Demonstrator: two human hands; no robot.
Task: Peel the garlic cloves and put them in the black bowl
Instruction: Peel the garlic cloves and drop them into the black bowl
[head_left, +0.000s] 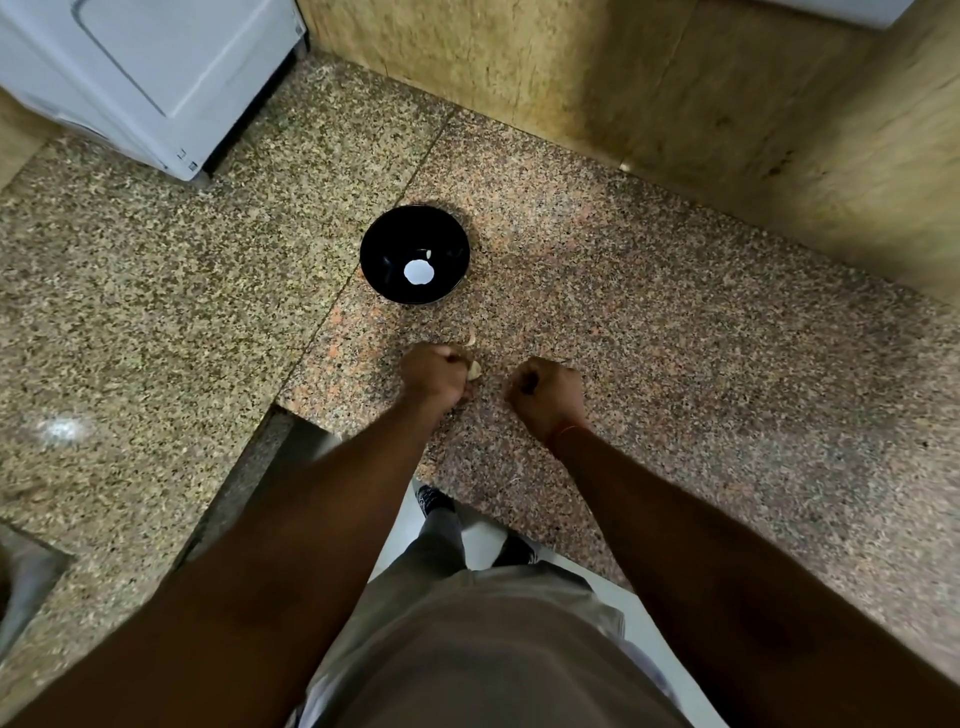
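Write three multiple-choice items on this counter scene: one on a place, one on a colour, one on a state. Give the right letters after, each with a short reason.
1. Where is the black bowl relative to the hands?
A. Beyond them, farther up the granite counter
B. Between the two forearms
C. On the floor by the shoes

2. What colour is the appliance at the far left corner?
A. Red
B. White
C. Black

3. How is the left hand at this moment?
A. Flat, palm down on the counter
B. Inside the bowl
C. Curled round a garlic clove

Answers:
1 A, the bowl sits past both fists, nearer the wall.
2 B, its panels are plainly white.
3 C, the clove peeks out beside its curled fingers; the right hand is curled too, but what it holds is hidden.
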